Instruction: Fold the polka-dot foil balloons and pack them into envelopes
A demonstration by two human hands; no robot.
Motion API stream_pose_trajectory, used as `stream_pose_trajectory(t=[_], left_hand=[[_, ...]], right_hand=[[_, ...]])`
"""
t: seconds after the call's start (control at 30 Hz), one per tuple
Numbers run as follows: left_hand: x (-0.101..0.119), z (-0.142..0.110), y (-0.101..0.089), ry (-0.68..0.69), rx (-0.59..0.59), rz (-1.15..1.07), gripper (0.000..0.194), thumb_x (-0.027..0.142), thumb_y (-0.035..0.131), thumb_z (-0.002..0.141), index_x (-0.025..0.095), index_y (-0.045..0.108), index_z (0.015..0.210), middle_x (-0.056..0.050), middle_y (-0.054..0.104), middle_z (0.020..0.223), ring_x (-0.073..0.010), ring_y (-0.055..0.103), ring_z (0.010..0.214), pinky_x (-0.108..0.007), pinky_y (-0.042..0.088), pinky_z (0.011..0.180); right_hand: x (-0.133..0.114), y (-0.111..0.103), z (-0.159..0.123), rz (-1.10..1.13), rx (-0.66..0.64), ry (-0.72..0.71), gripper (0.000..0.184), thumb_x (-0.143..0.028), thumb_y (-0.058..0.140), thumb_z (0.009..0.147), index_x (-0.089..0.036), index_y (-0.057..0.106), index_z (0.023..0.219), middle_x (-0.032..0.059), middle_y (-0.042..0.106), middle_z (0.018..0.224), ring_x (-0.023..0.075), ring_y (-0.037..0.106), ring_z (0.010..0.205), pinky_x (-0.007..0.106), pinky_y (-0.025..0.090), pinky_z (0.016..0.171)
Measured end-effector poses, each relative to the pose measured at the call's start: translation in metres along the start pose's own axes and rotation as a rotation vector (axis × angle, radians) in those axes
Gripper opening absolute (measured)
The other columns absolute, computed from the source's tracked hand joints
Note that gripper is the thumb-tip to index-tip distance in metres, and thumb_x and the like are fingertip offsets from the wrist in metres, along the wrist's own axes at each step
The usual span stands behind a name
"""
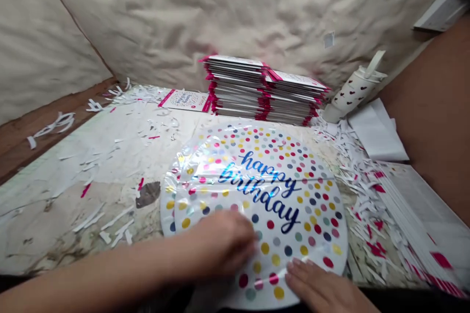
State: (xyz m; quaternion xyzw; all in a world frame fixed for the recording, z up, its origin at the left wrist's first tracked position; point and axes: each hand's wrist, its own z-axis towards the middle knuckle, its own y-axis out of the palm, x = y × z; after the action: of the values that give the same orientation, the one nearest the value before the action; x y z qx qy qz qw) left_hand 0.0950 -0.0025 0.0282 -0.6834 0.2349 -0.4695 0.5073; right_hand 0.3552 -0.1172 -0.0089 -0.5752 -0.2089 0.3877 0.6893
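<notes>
A flat, round, shiny white sheet that looks like a foil balloon (257, 171) lies on the table, printed with coloured dots and "happy birthday" in blue. A second round edge shows beneath it on the left, and a crease runs across it. My left hand (229, 242) is curled closed over its lower left part, a little blurred; whatever the fingers hold is hidden. At the lower right edge my right hand (323, 286) lies flat on the dotted surface, fingers stretched out.
Behind stand two stacks of pink-edged printed packets (238, 85), with a single packet (185, 100) to their left. A heart-patterned tumbler (352, 93) is at the right, near white paper (378, 129) and a pile of flat sheets (422, 215). Paper scraps litter the worn tabletop (121, 161).
</notes>
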Motion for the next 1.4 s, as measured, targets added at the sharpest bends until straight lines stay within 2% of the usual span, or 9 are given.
stream_pose_trajectory(t=[0.2,0.33,0.5,0.6,0.7,0.8,0.97,1.2,1.4], left_hand=[[0.067,-0.026,0.051,0.065,-0.109,-0.084,0.02,0.019,0.047,0.083,0.017,0.057,0.101,-0.007,0.064,0.087,-0.0191,0.057,0.079,-0.029,0.048,0.073],[0.06,-0.017,0.051,-0.032,-0.125,-0.163,0.015,0.015,0.048,0.079,0.016,0.061,0.087,-0.007,0.063,0.081,-0.0186,0.057,0.075,-0.027,0.046,0.068],[0.037,0.004,0.04,-0.469,-0.257,-0.795,0.014,0.027,0.066,0.065,0.016,0.058,0.067,0.002,0.057,0.063,-0.0127,0.052,0.061,-0.021,0.038,0.056],[0.027,0.018,0.029,-0.535,-0.356,-1.0,0.022,0.037,0.062,0.067,0.016,0.057,0.074,0.004,0.053,0.062,-0.0105,0.046,0.055,-0.021,0.035,0.052],[0.032,0.027,0.014,-0.446,-0.259,-0.732,0.015,0.032,0.053,0.073,0.017,0.053,0.074,0.003,0.052,0.064,-0.0115,0.046,0.058,-0.021,0.033,0.052],[0.041,0.029,0.003,-0.314,-0.136,-0.477,0.008,0.025,0.048,0.075,0.018,0.05,0.072,0.003,0.053,0.066,-0.0123,0.048,0.062,-0.021,0.032,0.053],[0.046,0.017,0.0,-0.32,-0.154,-0.421,0.006,0.025,0.051,0.074,0.019,0.049,0.075,0.003,0.055,0.068,-0.0126,0.051,0.063,-0.02,0.034,0.052],[0.031,-0.074,0.002,-0.375,-0.028,0.096,0.052,0.007,0.04,0.07,0.022,0.049,0.118,-0.01,0.065,0.101,-0.024,0.062,0.088,-0.033,0.047,0.074],[0.003,-0.108,-0.025,-0.357,0.382,0.224,0.059,0.039,0.051,0.076,0.031,0.035,0.132,-0.007,0.048,0.129,-0.0306,0.046,0.117,-0.044,0.04,0.096]], right_hand=[[-0.012,-0.006,-0.004,0.279,0.015,0.254,0.038,-0.007,0.041,0.08,-0.015,0.061,0.111,0.0081,0.066,0.11,0.0157,0.063,0.101,0.024,0.049,0.089],[-0.015,-0.009,0.001,0.413,0.001,0.359,0.034,-0.009,0.043,0.082,-0.021,0.064,0.107,0.0045,0.068,0.106,0.0153,0.065,0.095,0.024,0.052,0.083],[-0.006,-0.026,0.011,0.555,-0.126,0.49,0.018,-0.016,0.05,0.083,-0.023,0.067,0.082,0.0004,0.069,0.08,0.0131,0.064,0.074,0.022,0.049,0.068],[0.0,-0.036,0.021,0.568,-0.239,0.584,0.008,-0.027,0.067,0.073,-0.021,0.064,0.076,-0.001,0.064,0.073,0.014,0.059,0.068,0.022,0.045,0.061],[-0.001,-0.04,0.037,0.575,-0.269,0.605,0.041,-0.04,0.072,0.066,-0.023,0.061,0.101,0.0014,0.065,0.093,0.0177,0.059,0.081,0.025,0.046,0.068],[-0.003,-0.037,0.052,0.567,-0.21,0.574,0.022,-0.03,0.05,0.085,-0.024,0.062,0.102,0.0025,0.066,0.097,0.0174,0.059,0.087,0.028,0.044,0.077],[0.002,-0.031,0.058,0.844,-0.173,0.659,0.016,-0.028,0.058,0.079,-0.016,0.067,0.074,0.001,0.066,0.069,0.0144,0.06,0.067,0.022,0.044,0.06],[-0.007,-0.041,0.042,0.782,0.16,0.608,0.014,-0.018,0.054,0.081,-0.019,0.067,0.083,0.0039,0.067,0.079,0.0156,0.061,0.075,0.026,0.048,0.069],[-0.01,-0.042,0.031,0.704,0.347,0.624,0.011,-0.022,0.054,0.083,-0.02,0.065,0.085,0.0051,0.066,0.079,0.017,0.062,0.074,0.027,0.05,0.067]])
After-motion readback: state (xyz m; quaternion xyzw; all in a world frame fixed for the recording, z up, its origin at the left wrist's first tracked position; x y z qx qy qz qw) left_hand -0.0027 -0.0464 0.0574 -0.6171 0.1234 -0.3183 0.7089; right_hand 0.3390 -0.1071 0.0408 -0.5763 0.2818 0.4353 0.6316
